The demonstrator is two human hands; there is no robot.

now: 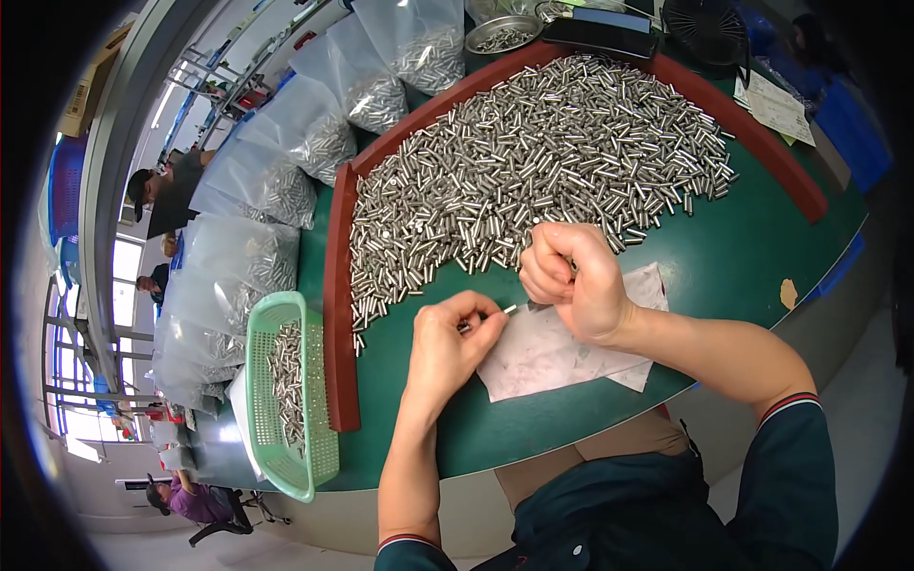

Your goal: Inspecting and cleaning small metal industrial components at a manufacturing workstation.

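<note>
My left hand (446, 344) pinches a small metal pin (509, 309) between thumb and fingertips, its bright end pointing toward my right hand. My right hand (579, 278) is closed in a fist just right of the pin; a thin grey sliver shows below its fingers, too small to make out. Under both hands lies a stained whitish cloth (562, 360) on the green tabletop (495, 433). A large heap of short, shiny cylindrical metal pins (533, 143) spreads just beyond my hands.
Dark red wooden rails (340, 314) border the heap. At left, a light green plastic basket (324, 457) holds more pins, beside clear bags (309, 133) of pins. Farther back are a metal bowl (471, 43), a dark phone-like device (600, 36) and a black fan (705, 33). Several people are in the background.
</note>
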